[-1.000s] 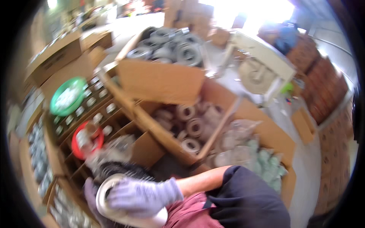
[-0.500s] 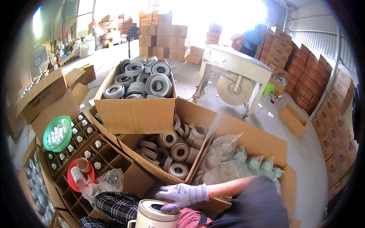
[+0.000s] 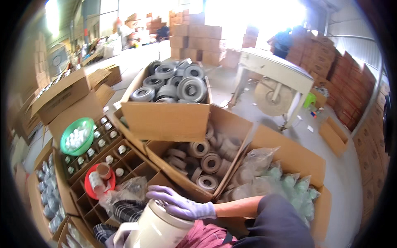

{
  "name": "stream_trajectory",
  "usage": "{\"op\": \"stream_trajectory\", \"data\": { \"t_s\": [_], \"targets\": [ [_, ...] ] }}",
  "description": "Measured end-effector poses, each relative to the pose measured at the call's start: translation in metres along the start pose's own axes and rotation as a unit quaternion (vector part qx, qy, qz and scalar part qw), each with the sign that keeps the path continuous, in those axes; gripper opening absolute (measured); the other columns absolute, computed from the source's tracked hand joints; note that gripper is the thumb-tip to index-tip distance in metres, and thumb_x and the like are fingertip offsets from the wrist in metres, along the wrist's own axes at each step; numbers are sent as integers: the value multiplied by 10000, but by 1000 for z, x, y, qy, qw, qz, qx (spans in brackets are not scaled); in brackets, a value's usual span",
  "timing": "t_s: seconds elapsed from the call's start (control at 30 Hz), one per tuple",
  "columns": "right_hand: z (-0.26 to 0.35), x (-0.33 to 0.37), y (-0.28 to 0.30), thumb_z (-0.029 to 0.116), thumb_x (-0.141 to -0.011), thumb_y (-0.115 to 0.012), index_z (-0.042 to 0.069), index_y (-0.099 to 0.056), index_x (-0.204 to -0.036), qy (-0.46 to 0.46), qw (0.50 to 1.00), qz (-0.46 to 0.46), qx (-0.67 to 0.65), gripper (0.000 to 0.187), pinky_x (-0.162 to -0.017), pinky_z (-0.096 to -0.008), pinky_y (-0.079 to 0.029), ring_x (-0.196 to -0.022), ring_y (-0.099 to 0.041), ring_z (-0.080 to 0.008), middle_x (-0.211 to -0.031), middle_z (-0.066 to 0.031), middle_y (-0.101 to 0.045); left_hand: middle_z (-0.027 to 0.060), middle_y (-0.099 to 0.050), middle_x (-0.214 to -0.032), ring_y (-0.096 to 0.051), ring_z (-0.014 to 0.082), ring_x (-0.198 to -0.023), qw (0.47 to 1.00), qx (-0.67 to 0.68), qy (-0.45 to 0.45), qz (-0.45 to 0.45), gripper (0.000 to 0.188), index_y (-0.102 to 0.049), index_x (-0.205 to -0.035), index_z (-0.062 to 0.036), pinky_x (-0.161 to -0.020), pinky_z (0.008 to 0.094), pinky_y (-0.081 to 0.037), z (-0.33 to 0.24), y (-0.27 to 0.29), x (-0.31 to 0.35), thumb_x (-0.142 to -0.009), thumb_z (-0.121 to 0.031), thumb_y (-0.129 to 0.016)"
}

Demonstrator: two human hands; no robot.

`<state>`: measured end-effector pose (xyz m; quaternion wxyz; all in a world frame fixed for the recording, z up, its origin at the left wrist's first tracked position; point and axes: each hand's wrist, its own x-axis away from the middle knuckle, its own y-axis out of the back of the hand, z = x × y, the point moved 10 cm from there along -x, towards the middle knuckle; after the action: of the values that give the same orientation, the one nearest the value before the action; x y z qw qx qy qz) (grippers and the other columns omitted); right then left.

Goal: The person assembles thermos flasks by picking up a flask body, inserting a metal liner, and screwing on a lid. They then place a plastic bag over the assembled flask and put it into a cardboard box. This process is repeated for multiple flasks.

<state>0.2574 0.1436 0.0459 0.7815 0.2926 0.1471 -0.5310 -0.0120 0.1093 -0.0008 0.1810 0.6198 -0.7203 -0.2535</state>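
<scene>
A cream jug-like flask body with a side handle tilts at my lap, its round mouth facing up and away. My right hand, in a pale purple knitted glove, lies across the top of the flask. Its fingers stretch over the mouth and hide part of it. At the lower edge my left hand, gloved too, is wrapped at the flask's handle; most of its fingers are hidden. Just beyond are a crumpled clear plastic bag and a red bowl with cup-like pieces in it.
Ahead, a carton of grey rings sits above another carton of beige rings. Bagged pale-green pieces fill a box at right. A green basin of white parts rests on a divided carton at left. A white wheeled table stands beyond.
The flask has tipped and come further into view, with my left hand now showing at its handle. My right hand has moved left onto its top. The whole view has shifted.
</scene>
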Motion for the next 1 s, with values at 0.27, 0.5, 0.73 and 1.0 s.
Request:
{"op": "stream_trajectory", "data": {
  "t_s": [0.27, 0.5, 0.73, 1.0],
  "targets": [
    [-105, 47, -15, 411, -1063, -381, 11, -585, -1246, -432, 839, -50, -328, 485, -1016, -334, -441, -1142, -591, -215, -1198, -108, -625, 125, -723, -991, -688, 309, -971, 967, -15, -247, -62, 269, -704, -958, -33, -930, 424, -504, -100, -10, -16, -768, -219, -666],
    [-88, 6, -32, 469, -1041, -393, 52, -558, -1267, -322, 868, -4, -379, 502, -1020, -351, -430, -1130, -577, -208, -1174, -124, -614, 126, -718, -1058, -679, 273, -1032, 982, 62, -141, -105, 297, -725, -1088, -83, -976, 413, -497, -82, 3, -3, -811, -187, -701],
    [-26, -26, -10, 570, -1019, -363, 20, -455, -1396, -26, 992, 42, -114, 674, -1119, -358, -323, -1304, -447, -270, -1434, -173, -441, 131, -738, -999, -698, 149, -860, 879, 382, 285, -1, 289, -721, -1049, 38, -810, 281, -554, 21, -24, -4, -942, -181, -564],
    [-90, -9, -36, 382, -1009, -478, 44, -354, -1457, -237, 961, 66, -131, 575, -1108, -373, -347, -1306, -446, -285, -1429, -177, -417, 101, -731, -952, -699, 276, -953, 973, 17, -191, -131, 205, -714, -926, -42, -946, 422, -506, -79, 29, -18, -898, -228, -630]
  ]
}}
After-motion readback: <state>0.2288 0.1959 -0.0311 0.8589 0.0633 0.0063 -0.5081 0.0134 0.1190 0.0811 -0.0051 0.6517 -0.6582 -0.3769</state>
